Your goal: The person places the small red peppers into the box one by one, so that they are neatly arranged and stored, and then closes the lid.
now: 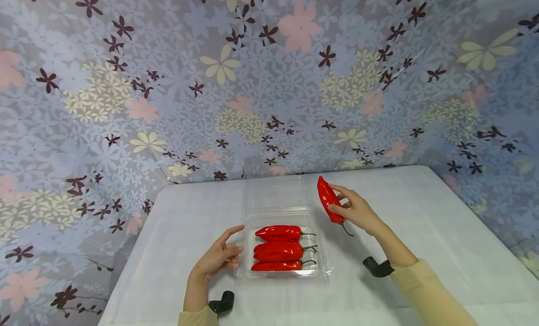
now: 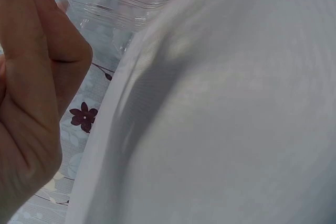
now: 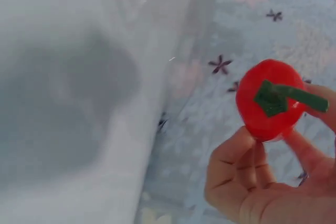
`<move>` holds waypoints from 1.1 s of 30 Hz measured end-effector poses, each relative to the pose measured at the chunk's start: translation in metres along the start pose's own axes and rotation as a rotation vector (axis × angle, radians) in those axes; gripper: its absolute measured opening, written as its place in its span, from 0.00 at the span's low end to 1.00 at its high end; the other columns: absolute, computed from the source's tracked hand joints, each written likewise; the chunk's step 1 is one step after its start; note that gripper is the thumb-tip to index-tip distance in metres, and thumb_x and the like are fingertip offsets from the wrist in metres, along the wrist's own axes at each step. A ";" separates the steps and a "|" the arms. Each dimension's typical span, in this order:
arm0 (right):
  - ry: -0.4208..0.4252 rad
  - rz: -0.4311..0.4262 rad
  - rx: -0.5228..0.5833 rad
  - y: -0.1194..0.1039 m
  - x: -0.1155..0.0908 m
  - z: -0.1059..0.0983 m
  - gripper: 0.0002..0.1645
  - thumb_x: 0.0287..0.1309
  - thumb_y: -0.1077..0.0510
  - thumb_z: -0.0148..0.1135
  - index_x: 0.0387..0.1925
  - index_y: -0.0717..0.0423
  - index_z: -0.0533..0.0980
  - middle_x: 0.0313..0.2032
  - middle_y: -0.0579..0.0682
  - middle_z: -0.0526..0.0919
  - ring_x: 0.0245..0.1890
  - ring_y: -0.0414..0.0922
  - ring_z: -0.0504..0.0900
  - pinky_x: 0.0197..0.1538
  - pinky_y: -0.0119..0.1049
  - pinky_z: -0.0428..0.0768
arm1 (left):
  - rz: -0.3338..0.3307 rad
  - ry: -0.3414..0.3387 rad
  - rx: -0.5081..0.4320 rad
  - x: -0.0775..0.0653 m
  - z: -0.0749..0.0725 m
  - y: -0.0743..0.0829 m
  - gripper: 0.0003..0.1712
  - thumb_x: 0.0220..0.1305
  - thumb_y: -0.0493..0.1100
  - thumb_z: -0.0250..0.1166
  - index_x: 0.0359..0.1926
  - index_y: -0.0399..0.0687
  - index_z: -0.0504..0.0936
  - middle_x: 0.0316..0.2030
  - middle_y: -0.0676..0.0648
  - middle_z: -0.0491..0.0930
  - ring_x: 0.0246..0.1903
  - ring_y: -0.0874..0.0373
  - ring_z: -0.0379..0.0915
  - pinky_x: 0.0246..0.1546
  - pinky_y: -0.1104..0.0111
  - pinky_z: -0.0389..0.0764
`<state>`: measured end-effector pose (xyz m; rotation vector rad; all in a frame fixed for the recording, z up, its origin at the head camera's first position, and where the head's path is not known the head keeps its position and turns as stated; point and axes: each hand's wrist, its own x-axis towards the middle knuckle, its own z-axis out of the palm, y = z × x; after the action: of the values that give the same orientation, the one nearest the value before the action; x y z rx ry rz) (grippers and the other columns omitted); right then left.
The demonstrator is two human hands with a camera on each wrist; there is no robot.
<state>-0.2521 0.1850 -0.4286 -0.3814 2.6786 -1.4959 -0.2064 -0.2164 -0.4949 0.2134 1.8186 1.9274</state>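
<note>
My right hand (image 1: 355,209) grips a red pepper (image 1: 326,199) between thumb and fingers, right of a clear plastic clamshell box (image 1: 322,268). The pepper's tip points up and away, its green stem hanging toward me. In the right wrist view that pepper (image 3: 252,106) shows stem end on, with fingers around its sides. Several red peppers (image 1: 278,251) lie side by side in the box, stems to the right. At the box's left side is my left hand (image 1: 216,257), index finger stretched out, the others loosely bent, nothing held.
The box's transparent lid (image 1: 275,195) lies folded back toward the far table edge. A white cloth covers the table (image 1: 181,242). Behind it hangs a flower-patterned curtain (image 1: 269,97). Black wrist devices (image 1: 377,267) sit at both sleeves.
</note>
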 end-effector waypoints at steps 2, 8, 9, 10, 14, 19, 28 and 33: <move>-0.018 -0.057 0.012 -0.008 0.007 0.005 0.38 0.59 0.53 0.64 0.68 0.52 0.62 0.51 0.63 0.69 0.38 0.53 0.74 0.31 0.39 0.81 | 0.000 0.000 0.003 0.000 0.000 0.000 0.37 0.66 0.34 0.58 0.71 0.48 0.53 0.19 0.50 0.67 0.15 0.64 0.66 0.23 0.74 0.79; -0.202 -0.264 -0.008 -0.028 0.023 0.035 0.33 0.59 0.57 0.64 0.66 0.53 0.66 0.49 0.57 0.70 0.42 0.51 0.71 0.35 0.37 0.79 | 0.005 0.001 0.014 0.000 -0.001 0.000 0.37 0.66 0.34 0.58 0.71 0.49 0.54 0.19 0.50 0.67 0.16 0.63 0.66 0.23 0.74 0.80; -0.244 -0.290 -0.013 -0.030 0.025 0.040 0.32 0.59 0.58 0.64 0.65 0.54 0.67 0.48 0.56 0.70 0.42 0.51 0.71 0.36 0.38 0.79 | 0.004 0.002 0.012 0.000 -0.001 0.000 0.37 0.66 0.35 0.59 0.71 0.49 0.54 0.19 0.50 0.67 0.16 0.63 0.66 0.23 0.74 0.80; -0.284 -0.312 -0.020 -0.032 0.027 0.045 0.32 0.59 0.57 0.63 0.65 0.53 0.68 0.48 0.55 0.70 0.43 0.50 0.71 0.37 0.38 0.78 | 0.003 0.005 0.009 0.000 -0.001 0.000 0.37 0.66 0.35 0.59 0.71 0.50 0.54 0.19 0.50 0.67 0.16 0.63 0.66 0.23 0.74 0.80; -0.422 -0.346 -0.034 -0.035 0.031 0.064 0.29 0.60 0.58 0.62 0.64 0.54 0.69 0.48 0.54 0.71 0.45 0.50 0.70 0.39 0.39 0.76 | 0.005 0.001 0.006 0.001 -0.001 -0.001 0.36 0.66 0.35 0.59 0.71 0.50 0.54 0.19 0.49 0.67 0.16 0.63 0.66 0.23 0.74 0.80; -0.511 -0.353 -0.081 -0.035 0.033 0.080 0.28 0.60 0.62 0.60 0.63 0.54 0.70 0.48 0.52 0.71 0.47 0.49 0.70 0.42 0.37 0.76 | 0.002 0.005 0.009 0.001 -0.002 -0.001 0.36 0.66 0.35 0.59 0.71 0.50 0.55 0.20 0.49 0.67 0.15 0.63 0.66 0.23 0.74 0.80; -0.554 -0.351 -0.170 -0.029 0.032 0.092 0.26 0.59 0.65 0.58 0.60 0.53 0.73 0.45 0.47 0.72 0.46 0.46 0.69 0.45 0.38 0.74 | 0.018 0.006 0.011 0.003 -0.001 -0.002 0.36 0.66 0.34 0.59 0.71 0.49 0.55 0.20 0.49 0.67 0.15 0.64 0.66 0.23 0.73 0.80; -0.538 -0.356 -0.247 -0.027 0.031 0.093 0.26 0.59 0.65 0.58 0.60 0.52 0.74 0.44 0.44 0.72 0.45 0.45 0.68 0.45 0.38 0.71 | 0.022 0.002 -0.003 0.005 0.002 -0.001 0.37 0.65 0.34 0.59 0.71 0.48 0.54 0.20 0.49 0.67 0.15 0.64 0.67 0.22 0.73 0.80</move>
<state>-0.2621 0.0864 -0.4532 -1.1411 2.4248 -0.9243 -0.2092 -0.2124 -0.4968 0.2313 1.8210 1.9458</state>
